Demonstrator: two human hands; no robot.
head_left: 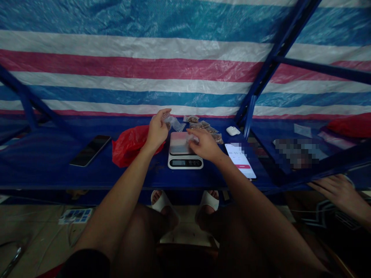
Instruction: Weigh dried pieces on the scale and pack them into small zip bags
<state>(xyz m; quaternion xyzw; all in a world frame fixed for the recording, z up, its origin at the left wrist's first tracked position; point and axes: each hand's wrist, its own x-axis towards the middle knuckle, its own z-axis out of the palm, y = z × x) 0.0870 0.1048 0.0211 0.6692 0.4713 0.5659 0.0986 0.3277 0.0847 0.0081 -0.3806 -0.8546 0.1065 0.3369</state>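
Observation:
My left hand (157, 132) is at the back of the blue table, fingers curled at a clear plastic bag (177, 124). A red plastic bag (130, 144) lies against its wrist. My right hand (204, 143) is over the plate of a white digital scale (177, 146), thumb and index finger closed on a small clear packet (190, 137). What is inside that packet is hard to see. The scale's display (179, 163) is lit, its digits too small to read surely. Several clear packets with brownish contents (199, 125) lie behind and beside my right hand.
A dark phone (91, 150) lies on the left. To the right are a white earbud case (232, 131) and a phone with a lit timer screen (240, 160). Blue metal posts (249, 116) stand at the table's back. Another person's hand (336, 188) is at the far right.

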